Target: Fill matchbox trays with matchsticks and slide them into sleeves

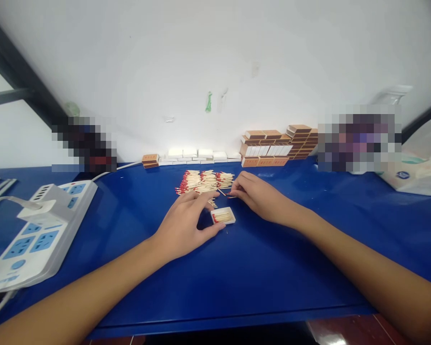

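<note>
A small white matchbox tray (230, 219) stands on the blue table, partly filled with red-headed matches (221, 217). My left hand (185, 220) curves round its left side, thumb against the near edge and a finger by the far left corner; the index finger stretches over the loose matches behind. Beyond the tray lies a large pile of loose matches (208, 180), heads mostly to the left. My right hand (253, 194) is pinched at the pile's right edge. Red match tips (229, 195) poke out from its fingertips; how many it holds is hidden.
White matchbox trays (197, 155) line the wall, with brown matchboxes (150, 160) at their left end. More brown matchboxes (266, 161) are stacked to the right. A white power strip (57, 239) with a plugged-in charger lies left; a tissue pack (416, 172) sits far right.
</note>
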Demonstrator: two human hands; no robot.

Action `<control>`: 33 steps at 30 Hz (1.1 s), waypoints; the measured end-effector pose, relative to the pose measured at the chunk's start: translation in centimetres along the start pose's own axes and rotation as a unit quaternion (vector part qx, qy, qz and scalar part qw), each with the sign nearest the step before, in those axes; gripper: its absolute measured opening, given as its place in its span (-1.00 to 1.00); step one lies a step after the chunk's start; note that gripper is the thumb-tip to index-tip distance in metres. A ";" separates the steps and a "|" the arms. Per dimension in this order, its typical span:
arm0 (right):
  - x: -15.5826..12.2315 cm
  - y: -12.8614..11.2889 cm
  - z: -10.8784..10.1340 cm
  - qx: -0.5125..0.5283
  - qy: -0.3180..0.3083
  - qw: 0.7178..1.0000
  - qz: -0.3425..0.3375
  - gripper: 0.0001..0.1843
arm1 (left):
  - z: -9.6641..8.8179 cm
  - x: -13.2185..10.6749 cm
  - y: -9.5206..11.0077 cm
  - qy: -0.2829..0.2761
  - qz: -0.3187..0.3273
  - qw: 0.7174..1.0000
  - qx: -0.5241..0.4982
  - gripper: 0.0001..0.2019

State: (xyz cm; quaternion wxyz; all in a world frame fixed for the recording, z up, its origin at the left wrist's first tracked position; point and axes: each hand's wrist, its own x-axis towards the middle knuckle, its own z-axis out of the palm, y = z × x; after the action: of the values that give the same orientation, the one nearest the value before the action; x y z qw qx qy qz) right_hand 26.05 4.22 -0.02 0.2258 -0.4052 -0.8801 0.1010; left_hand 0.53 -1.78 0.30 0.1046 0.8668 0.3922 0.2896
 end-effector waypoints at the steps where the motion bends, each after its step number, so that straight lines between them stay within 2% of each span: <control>1: -0.1 -0.4 -0.1 0.003 0.000 1.000 -0.002 -0.83 | 0.0 0.0 0.0 0.001 -0.001 1.000 0.001 -0.44; 7: -0.6 -2.5 -0.4 0.036 0.009 0.999 0.013 -0.84 | 0.0 0.1 0.1 0.003 -0.005 1.000 -0.001 -0.39; 11: -0.8 -3.5 -0.7 0.078 -0.021 0.997 -0.009 -0.85 | 0.0 0.0 0.0 0.006 -0.009 1.000 -0.001 -0.39; 18: -1.3 -4.3 -0.3 0.059 -0.061 0.996 -0.039 -0.86 | 0.1 0.0 0.0 0.001 0.002 1.000 -0.001 -0.37; 21: -1.2 -4.1 -0.3 0.066 -0.051 0.996 -0.031 -0.89 | 0.1 0.0 -0.1 0.001 0.007 1.000 0.000 -0.38; 26: -0.8 -2.5 0.1 0.021 0.050 0.998 0.034 -0.92 | 0.0 -0.1 -0.1 -0.006 0.003 1.000 -0.006 -0.39; 33: -0.2 -0.6 1.2 0.004 0.028 0.997 0.066 -0.86 | 0.0 -0.1 0.0 -0.001 0.006 1.000 -0.004 -0.42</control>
State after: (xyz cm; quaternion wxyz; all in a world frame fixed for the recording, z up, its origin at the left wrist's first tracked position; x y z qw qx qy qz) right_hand 25.21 3.68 -0.96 0.2446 -0.4645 -0.8442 0.1080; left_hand 0.48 -1.83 0.28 0.1064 0.8691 0.3857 0.2908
